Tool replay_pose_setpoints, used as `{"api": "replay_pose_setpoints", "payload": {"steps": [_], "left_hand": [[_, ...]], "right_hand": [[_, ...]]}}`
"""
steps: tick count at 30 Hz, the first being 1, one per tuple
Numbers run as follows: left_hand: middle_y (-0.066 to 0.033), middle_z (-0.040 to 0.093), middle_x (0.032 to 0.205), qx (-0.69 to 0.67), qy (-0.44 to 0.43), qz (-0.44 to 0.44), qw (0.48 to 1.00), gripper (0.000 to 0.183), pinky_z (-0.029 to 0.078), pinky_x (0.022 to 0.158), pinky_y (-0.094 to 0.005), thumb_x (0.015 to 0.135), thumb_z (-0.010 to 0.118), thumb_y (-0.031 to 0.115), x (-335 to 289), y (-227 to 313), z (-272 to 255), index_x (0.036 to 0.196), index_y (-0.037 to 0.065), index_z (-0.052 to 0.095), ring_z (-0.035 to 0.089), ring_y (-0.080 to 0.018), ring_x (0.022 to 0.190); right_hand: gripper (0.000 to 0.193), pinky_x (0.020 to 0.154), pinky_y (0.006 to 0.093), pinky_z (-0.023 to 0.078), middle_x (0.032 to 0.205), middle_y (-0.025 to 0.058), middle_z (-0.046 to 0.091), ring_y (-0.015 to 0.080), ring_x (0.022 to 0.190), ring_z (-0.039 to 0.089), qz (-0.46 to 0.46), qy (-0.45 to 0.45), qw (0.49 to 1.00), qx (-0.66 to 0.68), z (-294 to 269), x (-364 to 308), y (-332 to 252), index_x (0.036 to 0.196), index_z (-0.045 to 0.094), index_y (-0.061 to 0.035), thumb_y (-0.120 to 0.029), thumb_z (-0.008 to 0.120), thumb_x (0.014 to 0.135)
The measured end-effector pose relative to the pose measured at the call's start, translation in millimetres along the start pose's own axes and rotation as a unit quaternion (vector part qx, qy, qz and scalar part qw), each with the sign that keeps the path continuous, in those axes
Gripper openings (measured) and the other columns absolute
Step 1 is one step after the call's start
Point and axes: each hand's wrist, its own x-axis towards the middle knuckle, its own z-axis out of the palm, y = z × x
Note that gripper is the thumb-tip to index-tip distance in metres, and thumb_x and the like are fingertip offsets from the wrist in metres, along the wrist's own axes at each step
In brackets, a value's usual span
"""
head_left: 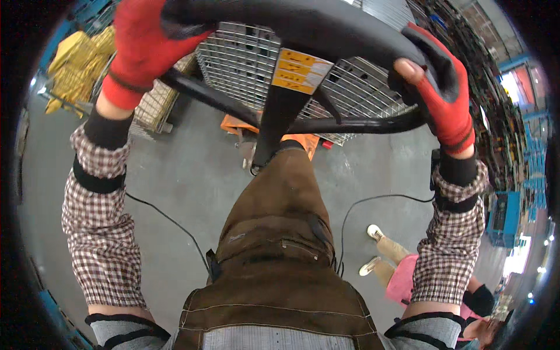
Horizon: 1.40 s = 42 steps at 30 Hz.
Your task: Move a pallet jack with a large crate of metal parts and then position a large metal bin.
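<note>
The black loop handle [344,26] of a hand pallet truck stretches across the top of the view, with a yellow-orange label [300,71] on its stem. My left hand [143,44], in a red glove with a dark palm, is closed round the handle's left end. Round the right end is my right hand [446,87], gloved alike, its thumb tip showing bare through the glove. Beneath the handle, the truck's orange base [306,143] shows near the floor. A wire mesh cage [239,61] stands just beyond it; what it rests on is mostly hidden.
Yellow wrapped bundles [76,64] and another wire cage [157,105] stand at the left. Tall stacked racks [484,87] line the right, with a blue crate [504,219] below. A person in pink [402,280] is on the grey floor [175,192] close at my right.
</note>
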Motion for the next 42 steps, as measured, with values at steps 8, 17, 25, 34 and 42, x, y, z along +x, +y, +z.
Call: {"api": "replay_pose_setpoints", "payload": {"steps": [8,17,25,34,42], "left_hand": [[-0.0141,0.056,0.081,0.004,0.017,-0.035,0.999,0.034,0.044,0.062,-0.0354,0.066,0.069,0.024,-10,5,8,0.089,0.003,0.054,0.056,-0.0297,0.070],[-0.0102,0.060,0.098,-0.066,-0.017,-0.088,0.994,0.057,0.044,0.079,-0.0273,0.059,0.070,-0.002,-32,1,-1,0.112,0.006,0.051,0.058,-0.0159,0.089],[-0.0128,0.059,0.100,0.051,0.024,-0.057,0.997,0.059,0.045,0.076,-0.0340,0.061,0.071,0.021,-20,-14,32,0.114,0.009,0.049,0.057,-0.0294,0.090],[-0.0149,0.058,0.095,0.059,0.034,-0.115,0.991,0.062,0.045,0.072,-0.0362,0.056,0.072,0.021,-44,-34,50,0.113,0.011,0.049,0.056,-0.0323,0.086],[-0.0118,0.058,0.095,0.044,0.046,-0.148,0.987,0.057,0.045,0.073,-0.0364,0.052,0.072,0.018,-72,-21,35,0.104,0.008,0.053,0.056,-0.0314,0.087]], "right_hand": [[0.052,0.061,0.0197,0.039,0.082,0.0033,0.056,0.0064,0.067,0.049,0.094,-0.014,0.990,0.104,4,5,15,0.113,0.049,0.0034,-0.031,0.061,0.076],[0.047,0.061,0.0229,0.043,0.080,0.0051,0.056,0.0099,0.066,0.053,0.056,-0.003,0.990,0.127,2,1,27,0.111,0.050,0.0035,-0.033,0.051,0.082],[0.039,0.058,0.0274,0.042,0.062,0.0054,0.052,0.0123,0.057,0.049,0.097,-0.045,0.980,0.168,14,58,79,0.097,0.058,-0.0024,-0.037,0.041,0.088],[0.054,0.071,0.0377,0.043,0.077,0.0168,0.061,0.0323,0.077,0.057,0.174,0.236,0.956,-0.020,67,51,68,0.082,0.064,-0.0126,-0.062,0.045,0.073],[0.049,0.070,0.0369,0.045,0.081,0.0163,0.061,0.0313,0.080,0.058,0.159,0.276,0.946,-0.055,89,10,21,0.089,0.061,-0.0054,-0.052,0.051,0.076]]}}
